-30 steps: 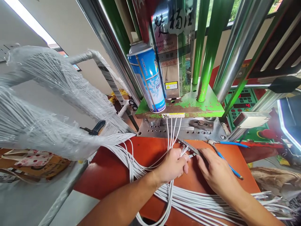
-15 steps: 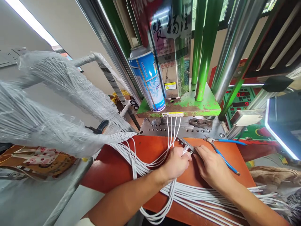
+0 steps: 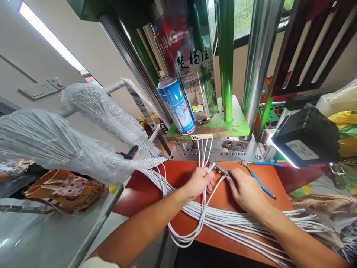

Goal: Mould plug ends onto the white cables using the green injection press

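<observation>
L hand (image 3: 199, 182): curled shut round a few white cables (image 3: 204, 203), plug ends poking out past the thumb.
R hand (image 3: 245, 191): fingers bent, tips on near end of metal strip (image 3: 221, 170); gripping or just touching, can't tell.
Strip: on orange table (image 3: 173, 178), just near of machine plate (image 3: 186, 150).
Done, prob.: four cable ends (image 3: 203, 149) already run up into the machine.
Left to do: pile of loose cables (image 3: 245, 223) (plus wrapped bundle (image 3: 69, 149), far left).
Nearby: pliers (image 3: 259, 182), right of R hand.
</observation>
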`<act>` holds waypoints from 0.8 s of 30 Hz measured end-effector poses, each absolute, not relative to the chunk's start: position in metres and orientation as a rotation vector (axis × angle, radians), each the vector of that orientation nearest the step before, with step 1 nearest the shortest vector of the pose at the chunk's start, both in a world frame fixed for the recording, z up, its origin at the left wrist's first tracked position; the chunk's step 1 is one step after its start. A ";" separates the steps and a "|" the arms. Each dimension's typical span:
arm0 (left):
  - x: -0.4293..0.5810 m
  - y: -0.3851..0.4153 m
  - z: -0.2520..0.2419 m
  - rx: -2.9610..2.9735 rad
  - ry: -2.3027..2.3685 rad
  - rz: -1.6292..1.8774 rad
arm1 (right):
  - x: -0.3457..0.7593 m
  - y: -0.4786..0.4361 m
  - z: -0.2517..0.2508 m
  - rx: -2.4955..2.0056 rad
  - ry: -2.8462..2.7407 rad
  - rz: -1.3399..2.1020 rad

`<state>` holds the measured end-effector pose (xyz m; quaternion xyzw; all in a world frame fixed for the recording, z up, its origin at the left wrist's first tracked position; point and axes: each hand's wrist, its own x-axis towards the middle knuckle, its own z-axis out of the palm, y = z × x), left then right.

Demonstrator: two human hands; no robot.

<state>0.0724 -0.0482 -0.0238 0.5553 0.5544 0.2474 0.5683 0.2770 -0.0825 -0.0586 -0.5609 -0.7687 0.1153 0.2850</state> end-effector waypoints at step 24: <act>0.087 -0.031 -0.012 1.120 1.296 0.446 | 0.276 -0.084 -0.061 -1.372 -2.078 0.293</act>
